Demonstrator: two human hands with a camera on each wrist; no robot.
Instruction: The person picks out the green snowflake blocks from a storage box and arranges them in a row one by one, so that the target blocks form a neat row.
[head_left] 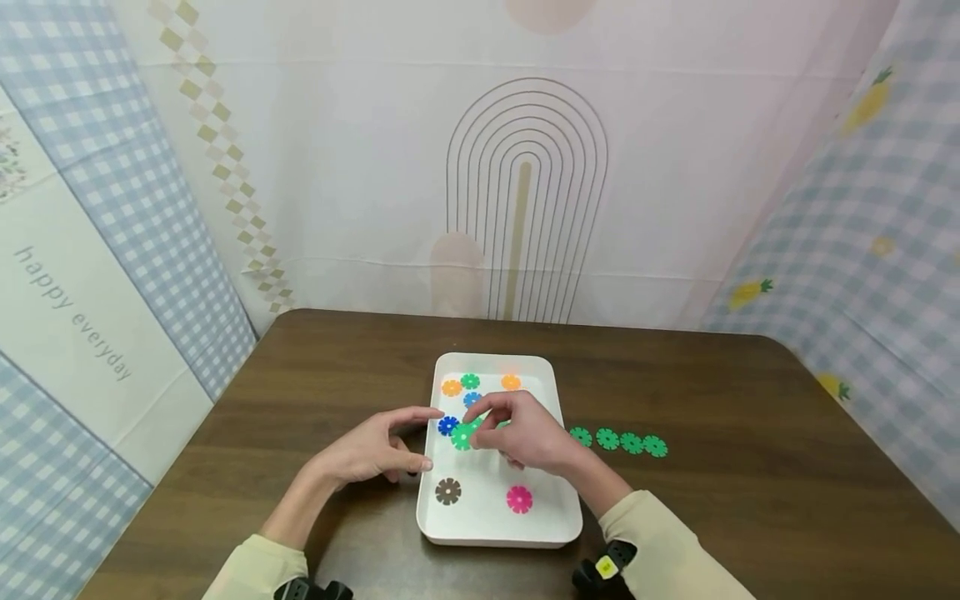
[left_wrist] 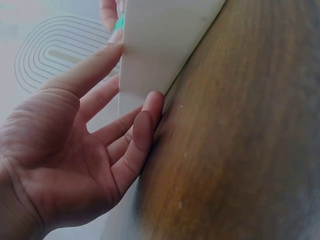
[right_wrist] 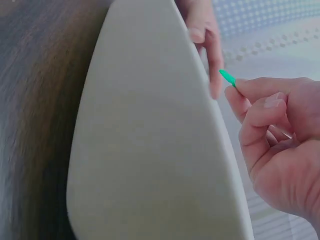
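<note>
My right hand [head_left: 528,429] pinches a green notched plastic disc [head_left: 461,437] between thumb and forefinger, above the white tray [head_left: 495,535]. In the right wrist view this green disc [right_wrist: 227,77] appears edge-on at the fingertips, over the tray's rim. Along the tray's left side my left hand [head_left: 363,450] rests with thumb and forefinger spread at the edge. The left wrist view shows the hand [left_wrist: 75,145] touching the tray wall [left_wrist: 155,50], its other fingers loosely bent. Beside the held disc lies a dark blue disc [head_left: 448,426]. Part of the tray's middle is hidden behind the right hand.
Inside the tray also lie a brown disc [head_left: 448,492], a pink disc [head_left: 519,499], two orange discs [head_left: 452,387], a green disc [head_left: 470,381] and a lighter blue disc [head_left: 472,399]. Several green discs [head_left: 632,442] form a row on the brown table [head_left: 712,500], right of the tray.
</note>
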